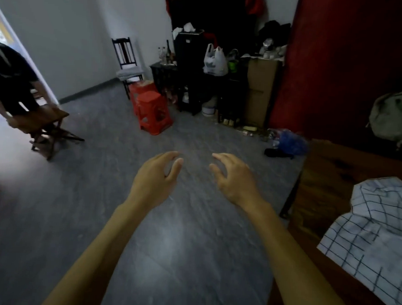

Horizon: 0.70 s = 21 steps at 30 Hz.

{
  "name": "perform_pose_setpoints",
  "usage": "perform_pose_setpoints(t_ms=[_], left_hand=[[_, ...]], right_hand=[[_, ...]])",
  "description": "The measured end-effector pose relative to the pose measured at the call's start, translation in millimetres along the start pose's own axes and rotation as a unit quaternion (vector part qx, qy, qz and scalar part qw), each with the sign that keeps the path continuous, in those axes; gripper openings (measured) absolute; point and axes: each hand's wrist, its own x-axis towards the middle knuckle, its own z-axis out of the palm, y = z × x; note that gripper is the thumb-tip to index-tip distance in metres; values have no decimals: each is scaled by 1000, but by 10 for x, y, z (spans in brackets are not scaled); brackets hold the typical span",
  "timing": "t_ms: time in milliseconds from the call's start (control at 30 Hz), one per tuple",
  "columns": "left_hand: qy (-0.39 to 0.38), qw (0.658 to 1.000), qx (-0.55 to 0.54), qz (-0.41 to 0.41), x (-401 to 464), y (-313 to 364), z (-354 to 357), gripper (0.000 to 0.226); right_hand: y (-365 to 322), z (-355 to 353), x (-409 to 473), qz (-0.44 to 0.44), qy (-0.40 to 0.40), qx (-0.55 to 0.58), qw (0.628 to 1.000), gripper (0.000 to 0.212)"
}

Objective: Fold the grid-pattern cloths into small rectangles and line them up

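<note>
Both your forearms fill the bottom of the view, stretched out over the grey floor [101, 194], so that's what sits closest. Your left hand [156, 175] and right hand [234, 177] hang side by side in mid-air with fingers loosely curled and nothing in them, so both are released, not grasping anything.

Taking the wooden tabletop [321, 180] as the landmark: it's off to your right, and the grid-pattern cloths [376, 229] lie on its near end in a rumpled heap. I can make out at least two layers, white with dark lines, but can't tell how many cloths there are. Your right hand is well apart from them, out over the floor beside the tabletop's edge.

Progress-wise, I'd say you're basically at the start. No neat rectangle shows up anywhere on the tabletop, nothing is lined up, and the pile looks unfolded. So everything is left as far as I can see: pick one cloth, spread it flat, fold it down small, then repeat and set them in a row.

Beyond the tabletop's far end there's a red stool [154, 113] and a cluttered dark shelf [189, 71], nothing to do with the job.
</note>
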Motion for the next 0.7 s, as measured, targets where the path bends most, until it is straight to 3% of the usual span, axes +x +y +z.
perform_pose_setpoints(t_ms=[167,367,700], left_hand=[[-47,997,-25,55,764,-355,327,42],[-96,982,-23,159,1747,-642,551,45],[-230,928,-135,261,2606,-296,1312,44]], right_hand=[[204,164,522,58,24,-34,997,45],[181,190,1127,127,111,-35,985,41],[519,-113,1277,264,186,-87,942,42]])
